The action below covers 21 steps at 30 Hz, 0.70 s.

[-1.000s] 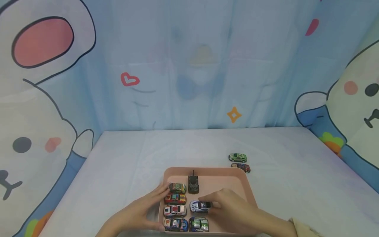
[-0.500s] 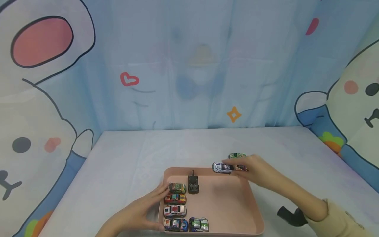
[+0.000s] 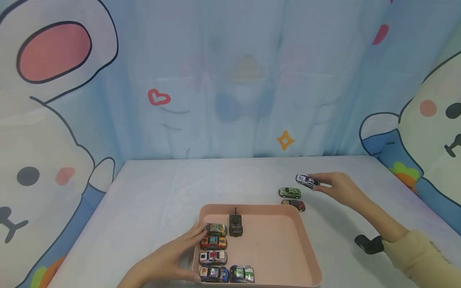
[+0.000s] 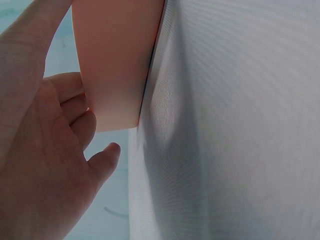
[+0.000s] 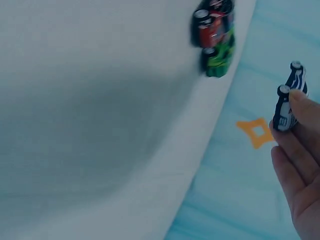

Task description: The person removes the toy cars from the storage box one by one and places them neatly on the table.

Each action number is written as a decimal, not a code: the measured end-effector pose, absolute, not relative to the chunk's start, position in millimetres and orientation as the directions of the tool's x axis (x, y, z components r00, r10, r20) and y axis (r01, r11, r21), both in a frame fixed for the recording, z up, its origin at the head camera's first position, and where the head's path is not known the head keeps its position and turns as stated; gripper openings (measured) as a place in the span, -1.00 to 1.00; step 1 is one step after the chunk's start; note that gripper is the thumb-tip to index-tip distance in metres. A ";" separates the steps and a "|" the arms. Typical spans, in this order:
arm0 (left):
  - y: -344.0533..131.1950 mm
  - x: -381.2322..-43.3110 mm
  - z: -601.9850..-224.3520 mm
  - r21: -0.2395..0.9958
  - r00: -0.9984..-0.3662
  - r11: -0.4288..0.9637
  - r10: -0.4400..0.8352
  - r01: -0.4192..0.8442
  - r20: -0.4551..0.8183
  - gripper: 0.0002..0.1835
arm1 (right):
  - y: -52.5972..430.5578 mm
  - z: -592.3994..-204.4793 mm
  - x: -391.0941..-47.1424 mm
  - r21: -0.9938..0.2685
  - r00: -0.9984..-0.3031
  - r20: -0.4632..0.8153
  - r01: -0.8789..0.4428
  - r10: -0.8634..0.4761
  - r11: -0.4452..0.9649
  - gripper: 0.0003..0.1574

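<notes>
My right hand [image 3: 340, 187] pinches a white toy car [image 3: 307, 181] with dark markings between thumb and fingers, raised above the table. In the right wrist view the toy car [image 5: 290, 100] is seen with its wheels toward the camera. Just left of it a green toy car [image 3: 289, 193] and a red-and-dark toy car [image 3: 293, 205] stand on the table behind the tray. My left hand [image 3: 169, 256] rests against the left side of the pink tray [image 3: 311, 256], thumb and fingers spread. In the left wrist view its fingers [image 4: 75, 107] touch the tray's outer wall [image 4: 117, 65].
Along the tray's left side several toy cars [image 3: 213, 257] lie in a column. A green-and-silver car [image 3: 242, 274] sits beside the lowest one. A dark toy tank [image 3: 235, 225] stands near the tray's back wall. A printed curtain [image 3: 230, 80] hangs behind the white table [image 3: 173, 188].
My right hand has lifted the white toy car out of the tray and carried it back and right, past the two cars behind the tray. The left hand has stayed in place.
</notes>
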<state>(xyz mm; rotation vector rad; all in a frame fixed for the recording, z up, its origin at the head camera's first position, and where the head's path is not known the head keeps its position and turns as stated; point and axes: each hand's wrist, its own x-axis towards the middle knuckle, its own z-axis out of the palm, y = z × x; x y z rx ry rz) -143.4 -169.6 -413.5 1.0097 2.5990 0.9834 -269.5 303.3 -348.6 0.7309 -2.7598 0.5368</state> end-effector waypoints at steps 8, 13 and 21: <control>-168.8 -143.6 -412.3 0.647 -0.755 0.547 0.652 0.531 0.067 0.04 | 326.1 -369.5 -288.9 -0.301 -0.888 0.226 -0.455 -0.401 0.838 -0.55; -169.3 -143.8 -413.2 0.650 -0.749 0.539 0.658 0.536 0.072 0.04 | 337.8 -377.0 -300.2 -0.272 -0.875 0.164 -0.484 -0.456 0.832 -0.56; -170.2 -144.8 -414.1 0.650 -0.736 0.522 0.672 0.553 0.086 0.03 | 343.9 -379.6 -313.1 -0.283 -0.850 0.057 -0.517 -0.524 0.808 -0.58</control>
